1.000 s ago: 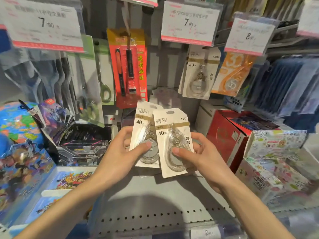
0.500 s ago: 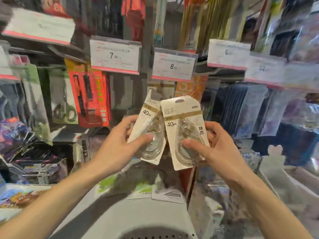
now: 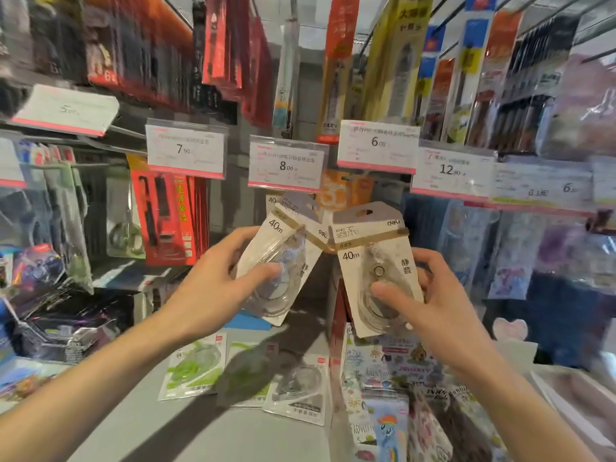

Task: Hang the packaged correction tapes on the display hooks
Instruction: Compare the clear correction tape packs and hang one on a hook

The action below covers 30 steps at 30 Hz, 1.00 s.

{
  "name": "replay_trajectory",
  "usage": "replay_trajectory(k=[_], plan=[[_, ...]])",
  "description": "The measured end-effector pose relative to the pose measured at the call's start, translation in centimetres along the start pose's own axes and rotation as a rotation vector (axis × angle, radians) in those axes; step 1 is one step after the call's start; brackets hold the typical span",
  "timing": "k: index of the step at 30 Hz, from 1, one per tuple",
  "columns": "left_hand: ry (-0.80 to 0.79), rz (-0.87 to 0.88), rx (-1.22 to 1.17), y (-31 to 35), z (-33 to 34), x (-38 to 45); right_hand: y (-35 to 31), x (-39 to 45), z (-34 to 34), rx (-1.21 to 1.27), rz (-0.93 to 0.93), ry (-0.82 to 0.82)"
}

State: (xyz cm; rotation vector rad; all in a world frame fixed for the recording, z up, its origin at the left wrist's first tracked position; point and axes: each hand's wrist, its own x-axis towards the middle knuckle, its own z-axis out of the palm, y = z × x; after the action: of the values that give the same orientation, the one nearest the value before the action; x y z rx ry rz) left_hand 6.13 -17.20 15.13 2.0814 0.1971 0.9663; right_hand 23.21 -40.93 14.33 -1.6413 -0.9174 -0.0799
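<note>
Each hand pinches one tape pack, left hand (image 3: 213, 288) holding the tilted pack (image 3: 283, 258), right hand (image 3: 430, 305) the upright pack (image 3: 373, 261), below the price tags (image 3: 286, 163); blur hides the hooks, so either hang hole might miss.

Two bare hands (image 3: 213, 291) and forearms (no sleeves, rings or watch in view)

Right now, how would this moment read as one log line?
left hand: holds tilted correction tape pack | right hand: holds upright correction tape pack | neither hung yet
</note>
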Motion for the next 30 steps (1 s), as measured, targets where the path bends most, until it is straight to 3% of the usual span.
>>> replay_trajectory(k=[14,30], plan=[[0.048,0.222,-0.041,0.2,-6.6,-0.4,-1.3,2.0,3.6,-0.11,-0.084,0.029],[0.063,0.366,-0.074,-0.7,-8.3,1.0,-3.6,5.0,7.3,-0.145,-0.208,0.022]])
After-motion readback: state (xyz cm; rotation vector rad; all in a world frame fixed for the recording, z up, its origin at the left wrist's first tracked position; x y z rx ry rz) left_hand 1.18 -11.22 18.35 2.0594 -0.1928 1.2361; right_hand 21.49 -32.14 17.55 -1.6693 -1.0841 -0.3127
